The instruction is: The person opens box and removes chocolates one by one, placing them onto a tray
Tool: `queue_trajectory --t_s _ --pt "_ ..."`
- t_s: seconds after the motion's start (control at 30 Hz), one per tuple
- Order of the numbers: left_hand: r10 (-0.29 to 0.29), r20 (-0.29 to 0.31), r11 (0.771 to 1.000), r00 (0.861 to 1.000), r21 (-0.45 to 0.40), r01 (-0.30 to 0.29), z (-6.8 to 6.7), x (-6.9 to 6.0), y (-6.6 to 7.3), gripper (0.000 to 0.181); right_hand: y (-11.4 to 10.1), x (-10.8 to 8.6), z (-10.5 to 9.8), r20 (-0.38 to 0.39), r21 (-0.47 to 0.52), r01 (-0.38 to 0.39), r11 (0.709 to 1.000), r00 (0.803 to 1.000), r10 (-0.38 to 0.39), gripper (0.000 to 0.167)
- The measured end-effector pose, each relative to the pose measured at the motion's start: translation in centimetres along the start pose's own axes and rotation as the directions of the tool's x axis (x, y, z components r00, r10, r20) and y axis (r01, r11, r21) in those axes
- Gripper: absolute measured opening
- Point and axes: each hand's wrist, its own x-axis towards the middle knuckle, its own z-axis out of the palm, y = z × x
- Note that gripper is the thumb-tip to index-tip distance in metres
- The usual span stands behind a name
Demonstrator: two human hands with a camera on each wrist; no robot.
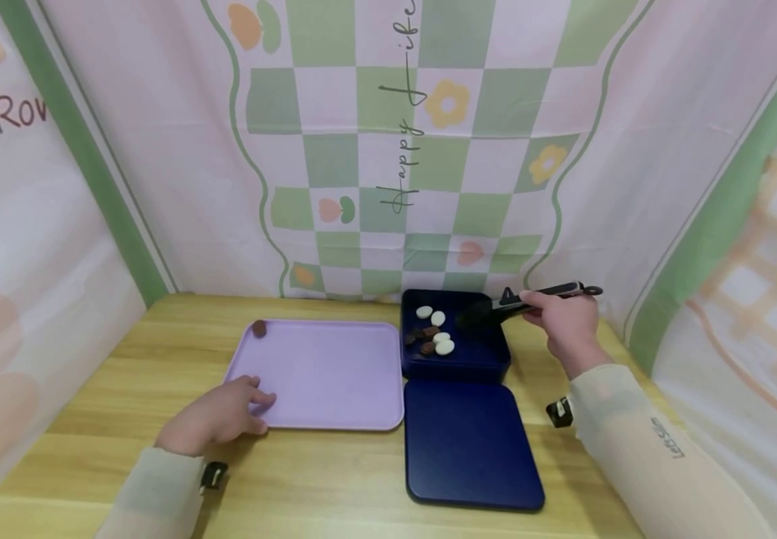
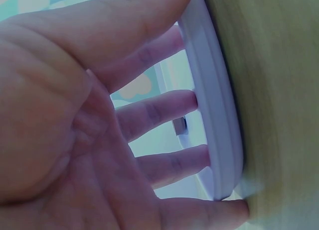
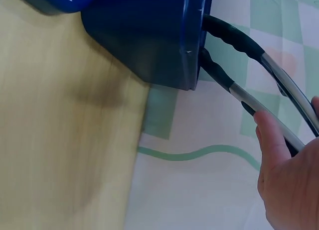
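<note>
My right hand (image 1: 570,326) grips black and silver tongs (image 1: 510,303), whose black tips reach down inside a dark blue box (image 1: 456,372). In the right wrist view the tongs' arms (image 3: 241,93) stand apart; whether the tips hold anything is hidden by the box wall. Several white egg-shaped pieces (image 1: 445,347) and brown pieces (image 1: 432,332) lie in the box's left part. My left hand (image 1: 223,412) rests at the lower left edge of a lilac tray (image 1: 334,374), its fingers spread over the rim in the left wrist view. One small brown piece (image 1: 260,329) sits in the tray's far left corner.
A dark blue lid (image 1: 472,445) lies flat in front of the box, close to the tray's right edge. Everything stands on a wooden table (image 1: 314,479). A printed checkered cloth (image 1: 388,165) hangs right behind the box, with more cloth at both sides.
</note>
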Motion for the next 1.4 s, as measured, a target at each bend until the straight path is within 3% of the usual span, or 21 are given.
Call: queue_trajectory --t_s 0.27,0.4,0.5,0.6,0.67,0.77,1.13,1.4 --pt "0.0 0.002 1.0 1.0 0.001 0.0 0.1 0.1 -0.2 0.045 0.4 0.3 -0.7 -0.035 0.093 -0.081 0.992 0.996 0.084 0.049" --pt "0.007 -0.003 1.0 1.0 0.007 -0.007 0.1 0.2 -0.2 0.045 0.8 0.6 -1.1 -0.054 0.167 -0.146 0.975 0.986 0.157 0.052" --pt "0.009 -0.004 1.0 1.0 0.003 -0.009 0.2 0.1 -0.2 0.045 1.1 0.9 -1.3 -0.06 0.31 -0.184 0.933 0.975 0.213 0.049" --pt "0.004 0.0 1.0 1.0 -0.005 -0.004 0.2 0.1 -0.1 0.044 1.3 0.9 -1.3 -0.028 0.458 -0.208 0.864 0.968 0.248 0.046" --pt "0.002 0.001 1.0 1.0 -0.007 -0.002 0.2 0.0 0.0 0.044 1.2 0.8 -1.2 0.008 0.517 -0.223 0.826 0.967 0.256 0.044" --pt "0.003 0.0 1.0 1.0 -0.007 -0.003 0.2 0.0 0.0 0.044 1.0 0.5 -0.6 0.061 0.555 -0.246 0.795 0.965 0.256 0.043" --pt "0.003 -0.015 1.0 1.0 -0.022 -0.004 0.5 0.1 -0.2 0.045 0.2 -1.7 5.4 0.147 0.562 -0.262 0.784 0.965 0.217 0.033" --pt "0.014 -0.024 1.0 1.0 -0.02 -0.015 0.6 0.2 -0.5 0.046 1.0 -3.3 10.4 0.163 0.535 -0.251 0.807 0.968 0.193 0.039"
